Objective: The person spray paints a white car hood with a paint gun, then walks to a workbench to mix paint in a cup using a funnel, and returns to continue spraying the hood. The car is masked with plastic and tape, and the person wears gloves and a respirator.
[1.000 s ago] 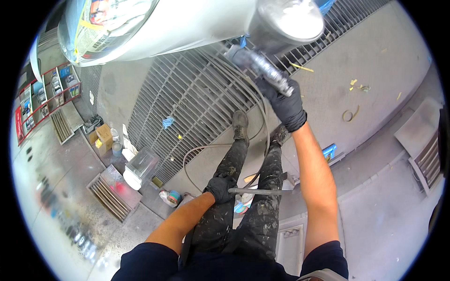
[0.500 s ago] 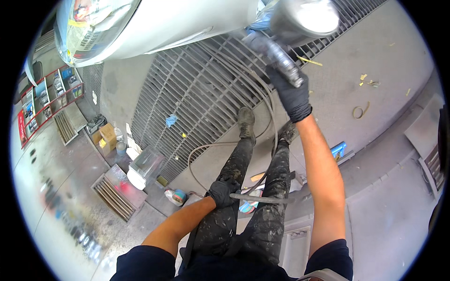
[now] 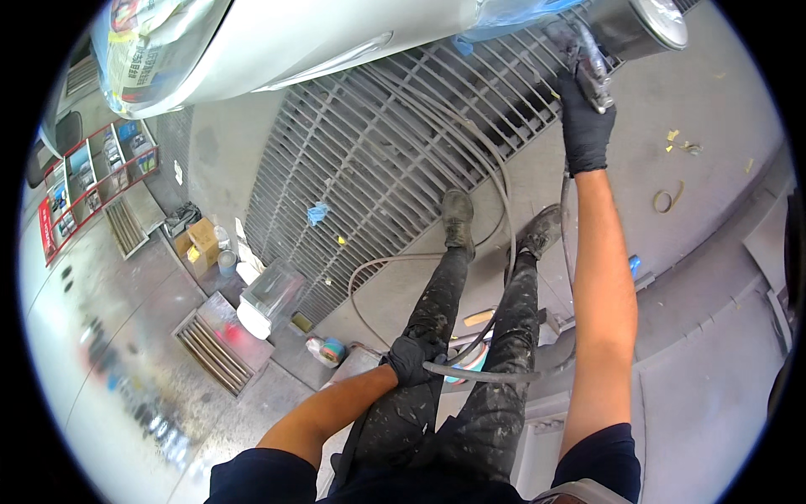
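Observation:
My right hand (image 3: 588, 130), in a black glove, is stretched far forward and closed around a spray gun (image 3: 593, 71). The gun carries a large grey cup (image 3: 634, 27) with a shiny round lid, held near the lower edge of a white car body panel (image 3: 336, 38). Blue masking film (image 3: 516, 17) covers part of that panel's edge. Down by my left thigh, my left hand (image 3: 409, 359), also black-gloved, is wrapped around a grey air hose (image 3: 483, 375). The hose loops across my legs and runs up towards my right arm.
A metal floor grating (image 3: 361, 160) lies under the car, with more hose across it. At the left stand a red rack (image 3: 101, 185) of supplies, a cardboard box (image 3: 200, 244) and a clear plastic bin (image 3: 273, 290). Tape scraps (image 3: 667, 200) litter the floor at right.
My right hand has carried the spray gun to the right and slightly forward along the panel. My left hand keeps hold of the hose. My right foot has shifted right.

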Demonstrator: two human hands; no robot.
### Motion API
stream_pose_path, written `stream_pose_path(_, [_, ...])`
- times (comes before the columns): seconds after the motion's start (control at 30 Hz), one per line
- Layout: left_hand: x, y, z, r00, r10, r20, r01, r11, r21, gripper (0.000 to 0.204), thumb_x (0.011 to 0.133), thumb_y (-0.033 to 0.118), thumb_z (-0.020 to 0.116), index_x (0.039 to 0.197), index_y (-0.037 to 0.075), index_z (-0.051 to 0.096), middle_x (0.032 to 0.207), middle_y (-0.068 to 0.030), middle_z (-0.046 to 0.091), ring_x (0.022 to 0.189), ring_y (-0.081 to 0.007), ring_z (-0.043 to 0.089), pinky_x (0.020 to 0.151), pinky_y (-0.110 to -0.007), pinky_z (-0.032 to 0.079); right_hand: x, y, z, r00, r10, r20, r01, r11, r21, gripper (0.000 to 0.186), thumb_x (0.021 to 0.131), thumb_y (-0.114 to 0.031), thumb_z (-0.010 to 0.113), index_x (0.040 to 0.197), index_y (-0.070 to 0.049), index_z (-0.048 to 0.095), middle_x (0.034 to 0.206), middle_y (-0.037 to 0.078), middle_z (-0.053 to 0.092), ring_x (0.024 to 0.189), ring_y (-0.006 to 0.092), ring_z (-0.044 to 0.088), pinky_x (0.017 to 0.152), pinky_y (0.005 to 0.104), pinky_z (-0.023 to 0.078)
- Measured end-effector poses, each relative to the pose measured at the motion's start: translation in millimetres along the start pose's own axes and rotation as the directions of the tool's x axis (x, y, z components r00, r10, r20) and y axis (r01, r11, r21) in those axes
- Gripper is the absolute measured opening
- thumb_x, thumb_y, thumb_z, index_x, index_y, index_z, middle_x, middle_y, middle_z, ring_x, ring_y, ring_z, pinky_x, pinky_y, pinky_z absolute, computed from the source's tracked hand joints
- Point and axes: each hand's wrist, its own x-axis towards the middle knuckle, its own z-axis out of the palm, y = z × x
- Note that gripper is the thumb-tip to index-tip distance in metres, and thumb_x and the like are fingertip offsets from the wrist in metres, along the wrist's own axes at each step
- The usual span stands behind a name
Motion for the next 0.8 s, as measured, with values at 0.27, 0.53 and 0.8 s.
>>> stream_pose_path(0.27, [5.4, -3.4, -1.1, 0.997, 0.082, -0.004, -0.082, 0.997, 0.001, 0.021, 0.076, 0.033, 0.058, 0.084, 0.015, 0.066, 0.085, -0.0099, 0.062, 0.086, -0.0334, 0.058, 0.078, -0.046, 0.045, -67.6, 46.7, 40.6, 0.886, -0.060, 0.461, 0.114, 0.989, -0.092, 0.024, 0.078, -0.008, 0.073, 0.100, -0.001, 0.066, 0.091, 0.005, 0.068, 0.081, 0.0104, 0.062, 0.074, 0.0272, 0.050])
stream_pose_path(0.53, [5.2, -2.6, -13.1, 0.993, 0.106, 0.056, -0.106, 0.994, -0.004, 0.028, 0.076, 0.037, 0.057, 0.093, 0.017, 0.066, 0.098, -0.0121, 0.061, 0.097, -0.0358, 0.055, 0.083, -0.048, 0.045, -3.0, 59.4, 12.0, 0.971, -0.121, 0.206, 0.117, 0.993, 0.033, 0.026, 0.082, -0.012, 0.070, 0.105, -0.002, 0.067, 0.096, 0.005, 0.068, 0.084, 0.0109, 0.062, 0.078, 0.0272, 0.049])
stream_pose_path(0.8, [1.2, -10.8, -14.8, 0.994, 0.091, 0.063, -0.091, 0.996, 0.001, 0.031, 0.081, 0.036, 0.053, 0.101, 0.017, 0.067, 0.103, -0.0125, 0.062, 0.102, -0.0350, 0.055, 0.090, -0.047, 0.044, -18.3, 77.5, 38.4, 0.995, -0.089, 0.052, 0.082, 0.988, 0.131, 0.023, 0.082, -0.011, 0.071, 0.102, -0.001, 0.067, 0.091, 0.004, 0.068, 0.081, 0.0105, 0.061, 0.075, 0.0267, 0.049])
